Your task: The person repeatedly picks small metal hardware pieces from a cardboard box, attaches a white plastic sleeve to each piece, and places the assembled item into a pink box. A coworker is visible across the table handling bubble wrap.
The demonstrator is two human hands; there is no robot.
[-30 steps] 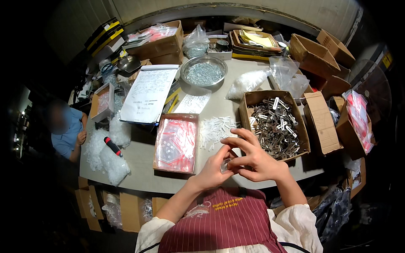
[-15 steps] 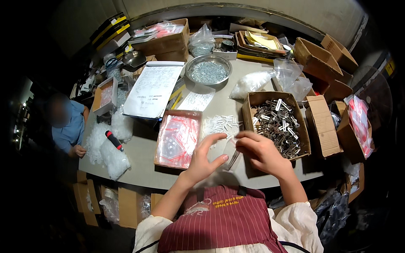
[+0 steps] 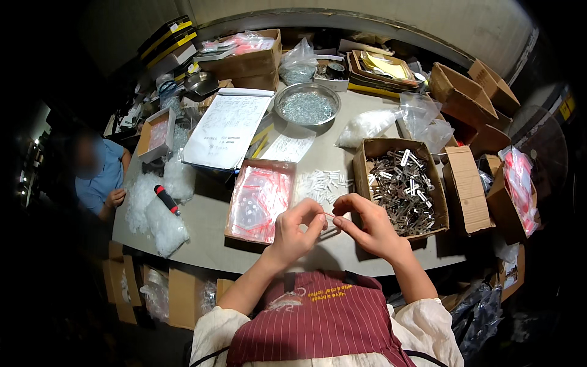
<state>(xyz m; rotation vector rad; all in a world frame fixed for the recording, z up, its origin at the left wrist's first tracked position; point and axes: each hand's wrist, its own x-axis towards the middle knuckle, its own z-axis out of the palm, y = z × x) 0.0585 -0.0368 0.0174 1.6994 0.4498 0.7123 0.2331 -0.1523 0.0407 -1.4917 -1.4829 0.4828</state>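
My left hand (image 3: 296,230) and my right hand (image 3: 374,229) meet in front of my apron, both closed in a pinch. Between their fingertips stretches the thin red edge of a small clear zip bag (image 3: 329,215); most of the bag is hidden or too transparent to make out. Slim metal pieces (image 3: 331,232) show just below the fingers; whether they are inside the bag I cannot tell. Left of my left hand is an open box of red-edged zip bags (image 3: 260,202). Small white plastic pieces (image 3: 323,183) lie beyond my hands. Beside my right hand stands a carton of metal clips (image 3: 400,189).
A steel bowl of small metal parts (image 3: 307,105), a notepad (image 3: 227,128) and a bag of white pieces (image 3: 367,127) are farther back. A red-and-black tool (image 3: 166,200) rests by plastic bags at left, near another person (image 3: 101,174). Open cartons (image 3: 461,92) crowd the right.
My left hand has closed from an open pose and moved right to the bag. Both hands now pinch its red edge; the metal pieces hang less visibly beneath the fingers.
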